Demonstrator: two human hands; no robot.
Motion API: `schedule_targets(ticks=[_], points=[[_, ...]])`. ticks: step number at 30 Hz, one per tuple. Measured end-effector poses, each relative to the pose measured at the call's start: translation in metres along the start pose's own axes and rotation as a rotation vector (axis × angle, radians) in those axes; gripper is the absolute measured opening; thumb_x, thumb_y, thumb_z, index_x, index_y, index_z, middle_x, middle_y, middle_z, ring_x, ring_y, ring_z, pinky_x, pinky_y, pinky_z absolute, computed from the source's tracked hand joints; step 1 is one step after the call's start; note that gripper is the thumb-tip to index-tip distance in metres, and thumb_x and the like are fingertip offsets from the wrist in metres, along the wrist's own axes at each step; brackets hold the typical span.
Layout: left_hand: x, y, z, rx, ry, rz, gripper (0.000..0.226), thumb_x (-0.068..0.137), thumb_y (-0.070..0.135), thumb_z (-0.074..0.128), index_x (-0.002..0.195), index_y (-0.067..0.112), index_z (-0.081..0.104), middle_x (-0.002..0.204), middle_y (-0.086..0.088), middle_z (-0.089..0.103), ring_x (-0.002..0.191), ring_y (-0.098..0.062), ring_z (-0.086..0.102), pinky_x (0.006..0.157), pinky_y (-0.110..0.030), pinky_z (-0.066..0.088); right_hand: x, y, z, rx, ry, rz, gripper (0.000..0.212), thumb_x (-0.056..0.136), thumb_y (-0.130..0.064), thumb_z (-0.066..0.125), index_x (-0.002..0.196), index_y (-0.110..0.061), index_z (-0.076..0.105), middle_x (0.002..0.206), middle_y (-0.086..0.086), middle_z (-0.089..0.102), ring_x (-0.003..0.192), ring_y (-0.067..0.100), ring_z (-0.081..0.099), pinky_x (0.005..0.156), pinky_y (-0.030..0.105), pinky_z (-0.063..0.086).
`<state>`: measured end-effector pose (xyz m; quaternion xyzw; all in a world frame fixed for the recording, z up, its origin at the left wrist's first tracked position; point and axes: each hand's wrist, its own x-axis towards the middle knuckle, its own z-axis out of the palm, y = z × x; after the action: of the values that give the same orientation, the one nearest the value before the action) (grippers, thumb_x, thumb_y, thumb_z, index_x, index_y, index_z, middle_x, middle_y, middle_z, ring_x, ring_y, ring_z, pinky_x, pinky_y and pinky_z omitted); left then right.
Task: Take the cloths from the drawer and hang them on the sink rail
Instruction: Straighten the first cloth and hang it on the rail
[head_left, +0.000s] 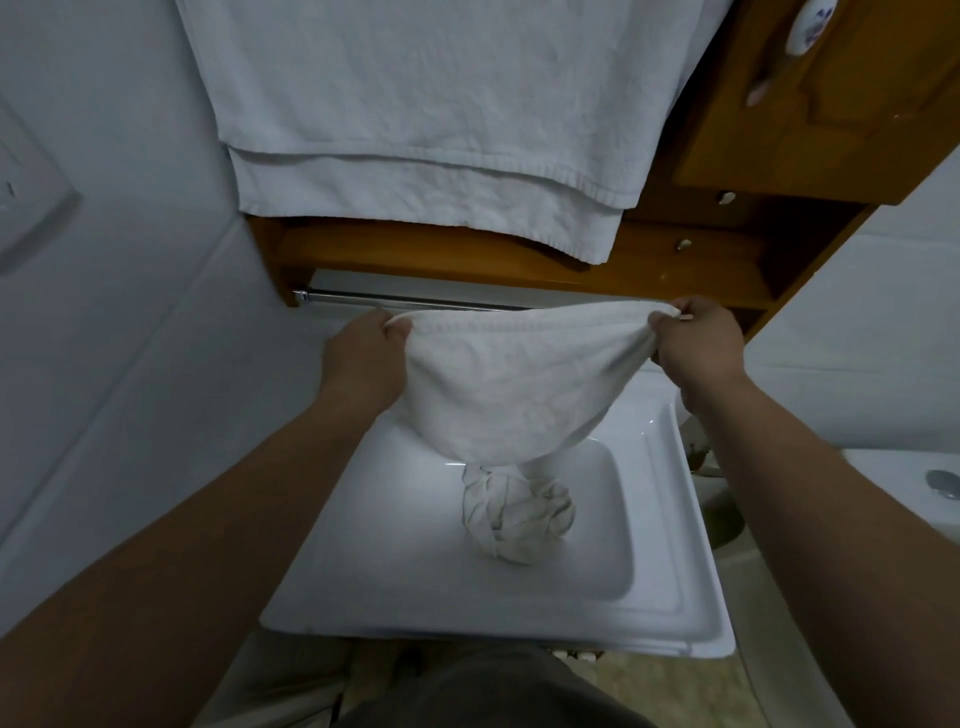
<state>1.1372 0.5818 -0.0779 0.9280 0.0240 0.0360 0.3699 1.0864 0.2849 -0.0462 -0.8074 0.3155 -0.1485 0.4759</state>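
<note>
Sink at 6 o'clock, balled cloth lain within, white cloth pinched by left hand and right hand, rail at 12 o'clock.

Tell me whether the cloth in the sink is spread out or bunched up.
Bunched up: the cloth in the basin lies in a knotted wad on the sink floor.

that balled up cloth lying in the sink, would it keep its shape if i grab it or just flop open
The balled cloth looks twisted and knotted on itself, so it would probably lift as one lump at first. It is likely soft and light: the similar cloth held between the left hand and right hand sags deeply. In the smooth sink it might slide if pushed.
</note>
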Motion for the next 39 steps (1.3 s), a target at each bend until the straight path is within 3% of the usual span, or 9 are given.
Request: schedule_targets(ticks=[4, 8, 13, 18, 21, 24, 30, 36, 39], points=[[0.0, 0.007, 0.001, -0.028, -0.038, 0.0, 0.03, 0.1, 0.031, 0.044, 0.103, 0.01, 0.066, 0.103, -0.01, 0.065, 0.089, -0.022, 0.054, 0.075, -0.029, 0.035, -0.006, 0.002, 0.005, -0.17, -0.009, -0.094, 0.019, 0.097, -0.025, 0.055, 0.113, -0.015, 0.06, 0.096, 0.002, 0.061, 0.09, 0.027, 0.063, 0.085, 0.048, 0.057], [-0.009, 0.019, 0.01, -0.1, -0.106, -0.013, 0.034, 0.101, 0.033, 0.045, 0.112, 0.01, 0.067, 0.107, -0.009, 0.065, 0.091, -0.02, 0.054, 0.079, -0.029, 0.037, -0.022, -0.001, 0.019, -0.242, -0.045, -0.215, 0.019, 0.094, -0.027, 0.055, 0.109, -0.018, 0.063, 0.095, 0.001, 0.065, 0.076, 0.02, 0.065, 0.077, 0.044, 0.059], [-0.021, 0.041, 0.016, -0.208, -0.186, 0.049, 0.027, 0.097, 0.033, 0.052, 0.097, 0.014, 0.072, 0.081, 0.001, 0.065, 0.076, -0.015, 0.059, 0.067, -0.028, 0.044, -0.045, -0.017, 0.04, -0.136, -0.174, -0.303, 0.006, 0.092, -0.027, 0.061, 0.095, -0.025, 0.065, 0.091, -0.006, 0.07, 0.074, 0.016, 0.069, 0.07, 0.043, 0.061], [-0.026, 0.058, 0.018, -0.372, -0.26, 0.027, 0.017, 0.091, 0.029, 0.061, 0.093, 0.021, 0.075, 0.086, -0.001, 0.072, 0.085, -0.021, 0.067, 0.081, -0.045, 0.057, -0.062, -0.032, 0.052, -0.039, -0.262, -0.342, 0.003, 0.089, -0.026, 0.068, 0.092, -0.025, 0.069, 0.082, -0.01, 0.068, 0.072, 0.011, 0.069, 0.069, 0.04, 0.061], [-0.03, 0.065, 0.017, -0.437, -0.307, 0.011, 0.013, 0.087, 0.027, 0.067, 0.08, 0.02, 0.076, 0.083, -0.009, 0.073, 0.084, -0.03, 0.069, 0.08, -0.054, 0.056, -0.068, -0.034, 0.056, -0.105, -0.285, -0.406, 0.006, 0.087, -0.027, 0.07, 0.093, -0.027, 0.069, 0.08, -0.014, 0.067, 0.075, 0.004, 0.063, 0.066, 0.025, 0.051], [-0.032, 0.067, 0.015, -0.526, -0.385, -0.056, 0.007, 0.088, 0.016, 0.068, 0.087, 0.02, 0.074, 0.089, -0.008, 0.073, 0.089, -0.026, 0.069, 0.082, -0.044, 0.058, -0.07, -0.034, 0.053, -0.18, -0.273, -0.434, 0.009, 0.089, -0.024, 0.068, 0.097, -0.026, 0.07, 0.083, -0.013, 0.066, 0.078, 0.006, 0.061, 0.063, 0.02, 0.042], [-0.035, 0.071, 0.012, -0.702, -0.462, -0.195, 0.027, 0.088, 0.0, 0.064, 0.115, 0.004, 0.067, 0.1, -0.001, 0.068, 0.096, -0.019, 0.066, 0.075, -0.026, 0.058, -0.071, -0.032, 0.05, -0.213, -0.222, -0.444, 0.016, 0.091, -0.024, 0.065, 0.104, -0.023, 0.073, 0.092, -0.008, 0.071, 0.084, 0.009, 0.062, 0.072, 0.022, 0.044], [-0.038, 0.074, 0.011, -0.75, -0.525, -0.2, 0.027, 0.092, -0.001, 0.058, 0.117, 0.006, 0.066, 0.11, -0.01, 0.069, 0.099, -0.022, 0.068, 0.085, -0.032, 0.057, -0.078, -0.032, 0.05, -0.314, -0.211, -0.594, 0.023, 0.093, -0.025, 0.064, 0.113, -0.024, 0.074, 0.106, -0.005, 0.075, 0.093, 0.011, 0.065, 0.072, 0.016, 0.04], [-0.04, 0.076, 0.009, -0.763, -0.562, -0.223, 0.022, 0.096, 0.0, 0.051, 0.107, 0.008, 0.068, 0.107, -0.012, 0.07, 0.097, -0.022, 0.069, 0.083, -0.03, 0.057, -0.079, -0.028, 0.051, -0.326, -0.218, -0.643, 0.023, 0.095, -0.026, 0.062, 0.115, -0.025, 0.074, 0.107, -0.003, 0.074, 0.096, 0.012, 0.065, 0.076, 0.017, 0.039]])
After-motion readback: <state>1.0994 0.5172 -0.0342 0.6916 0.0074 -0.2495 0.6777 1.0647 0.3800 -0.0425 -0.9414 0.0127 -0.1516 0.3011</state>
